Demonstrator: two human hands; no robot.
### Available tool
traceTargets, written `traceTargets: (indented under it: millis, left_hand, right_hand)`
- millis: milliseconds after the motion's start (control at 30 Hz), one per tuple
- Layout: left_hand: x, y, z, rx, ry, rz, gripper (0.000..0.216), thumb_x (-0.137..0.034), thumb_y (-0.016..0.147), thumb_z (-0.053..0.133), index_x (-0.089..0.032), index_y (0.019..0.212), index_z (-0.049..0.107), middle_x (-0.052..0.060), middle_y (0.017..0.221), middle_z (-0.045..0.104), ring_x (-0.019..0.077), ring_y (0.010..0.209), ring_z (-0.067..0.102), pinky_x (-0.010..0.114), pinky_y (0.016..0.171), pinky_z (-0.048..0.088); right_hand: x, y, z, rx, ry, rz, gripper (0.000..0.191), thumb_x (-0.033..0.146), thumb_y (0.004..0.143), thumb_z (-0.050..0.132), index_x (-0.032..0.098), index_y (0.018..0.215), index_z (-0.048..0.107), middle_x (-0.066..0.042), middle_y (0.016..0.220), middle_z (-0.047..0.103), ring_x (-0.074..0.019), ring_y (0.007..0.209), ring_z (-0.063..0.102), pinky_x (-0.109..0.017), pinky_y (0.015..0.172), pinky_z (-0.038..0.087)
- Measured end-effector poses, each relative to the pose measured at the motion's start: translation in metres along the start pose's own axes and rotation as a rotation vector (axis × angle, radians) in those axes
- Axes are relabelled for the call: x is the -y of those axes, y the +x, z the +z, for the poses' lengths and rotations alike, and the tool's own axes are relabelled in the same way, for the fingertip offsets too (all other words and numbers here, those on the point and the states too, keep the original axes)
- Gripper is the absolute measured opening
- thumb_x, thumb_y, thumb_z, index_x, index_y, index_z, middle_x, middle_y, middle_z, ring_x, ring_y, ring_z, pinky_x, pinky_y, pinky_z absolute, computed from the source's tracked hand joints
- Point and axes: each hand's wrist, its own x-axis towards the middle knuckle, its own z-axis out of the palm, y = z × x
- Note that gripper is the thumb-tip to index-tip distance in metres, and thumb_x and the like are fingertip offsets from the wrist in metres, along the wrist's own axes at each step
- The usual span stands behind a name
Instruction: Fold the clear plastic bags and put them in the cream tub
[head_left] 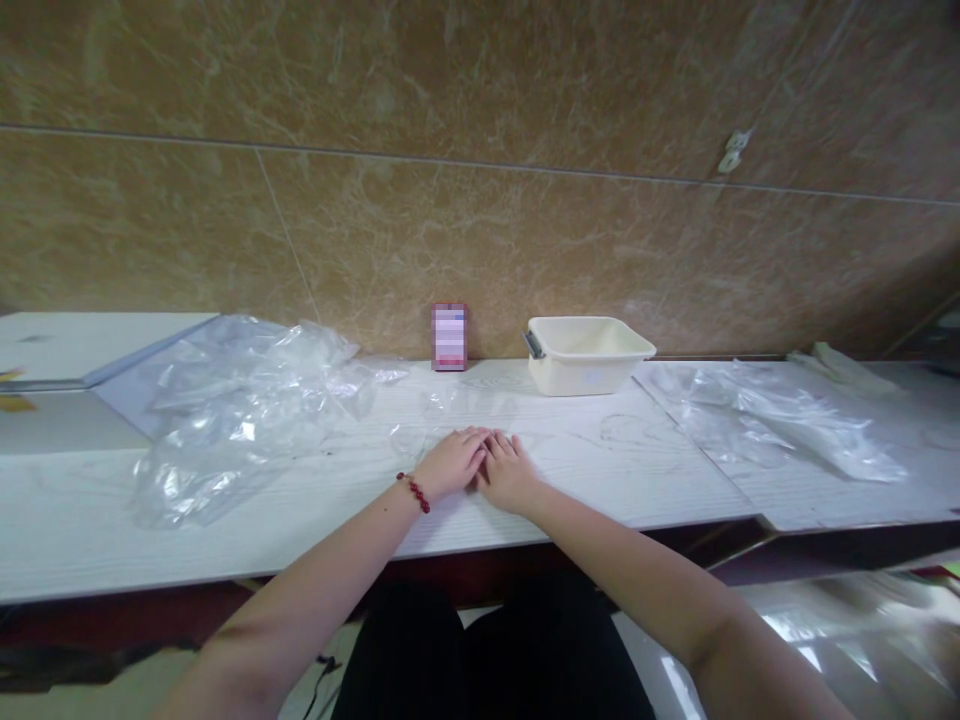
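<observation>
My left hand (452,462) and my right hand (508,474) lie flat on the white wood-grain table (585,480), their fingertips meeting and overlapping. Both have outstretched fingers and hold nothing that I can see. A red bead bracelet (415,493) circles the left wrist. Just beyond the hands lies a thin clear plastic piece (439,405), faint against the tabletop. Farther back, a phone (449,338) with a blurred screen leans upright against the wall. To its right sits a cream plastic bin (581,375) with a grey handle clip; its inside floor is hidden.
Crumpled clear plastic bags (247,410) cover the left of the table, against a white box (67,350). More clear plastic (780,415) lies at the right, near a pale cloth-like item (847,365). A brown marbled wall (480,230) with a socket (734,150) rises behind.
</observation>
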Motion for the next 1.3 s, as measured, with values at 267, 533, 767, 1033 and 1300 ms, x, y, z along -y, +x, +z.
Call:
traceTargets:
  millis: [267, 533, 767, 1033, 1300]
  left_hand:
    - [0.042, 0.012, 0.004, 0.147, 0.139, 0.066, 0.054, -0.047, 0.082, 0.019, -0.016, 0.127, 0.028, 0.008, 0.132, 0.029, 0.0171, 0.122, 0.022, 0.035, 0.098, 0.014]
    - [0.078, 0.033, -0.008, 0.230, 0.210, 0.029, 0.053, -0.054, 0.080, 0.016, -0.031, 0.128, 0.021, 0.002, 0.136, 0.020, 0.0201, 0.124, 0.015, 0.043, 0.097, 0.007]
    - [0.109, 0.048, -0.021, 0.281, 0.217, -0.091, 0.054, -0.057, 0.077, 0.019, -0.036, 0.126, 0.022, 0.001, 0.137, 0.016, 0.0238, 0.124, 0.012, 0.050, 0.094, 0.007]
    - [0.133, 0.020, -0.032, 0.200, 0.248, -0.265, 0.060, -0.056, 0.078, 0.015, -0.024, 0.129, 0.021, 0.008, 0.137, 0.018, 0.0249, 0.124, 0.011, 0.049, 0.095, 0.008]
    - [0.101, -0.038, -0.044, 0.245, 0.239, -0.169, 0.070, -0.062, 0.073, 0.022, -0.022, 0.130, 0.017, 0.006, 0.136, 0.020, 0.0249, 0.124, 0.011, 0.047, 0.097, 0.003]
  right_hand:
    - [0.004, -0.002, -0.006, 0.042, -0.027, 0.018, 0.060, 0.048, 0.079, 0.025, 0.011, 0.127, 0.029, -0.012, 0.134, 0.023, -0.0268, 0.123, 0.016, -0.046, 0.097, 0.009]
    - [0.006, -0.005, -0.011, 0.048, -0.061, 0.037, 0.061, 0.051, 0.080, 0.020, 0.015, 0.128, 0.026, -0.009, 0.135, 0.019, -0.0255, 0.123, 0.014, -0.043, 0.097, 0.008]
    - [0.005, -0.006, -0.009, 0.013, -0.053, 0.032, 0.060, 0.051, 0.080, 0.021, 0.016, 0.128, 0.025, -0.008, 0.135, 0.021, -0.0248, 0.123, 0.016, -0.042, 0.097, 0.008]
    - [0.005, -0.006, -0.010, 0.007, -0.043, 0.034, 0.063, 0.054, 0.078, 0.021, 0.016, 0.128, 0.026, -0.009, 0.134, 0.022, -0.0250, 0.122, 0.016, -0.042, 0.097, 0.009]
    - [0.004, -0.005, -0.007, -0.004, -0.050, 0.022, 0.068, 0.059, 0.076, 0.021, 0.016, 0.128, 0.025, -0.010, 0.134, 0.021, -0.0260, 0.122, 0.016, -0.042, 0.097, 0.008]
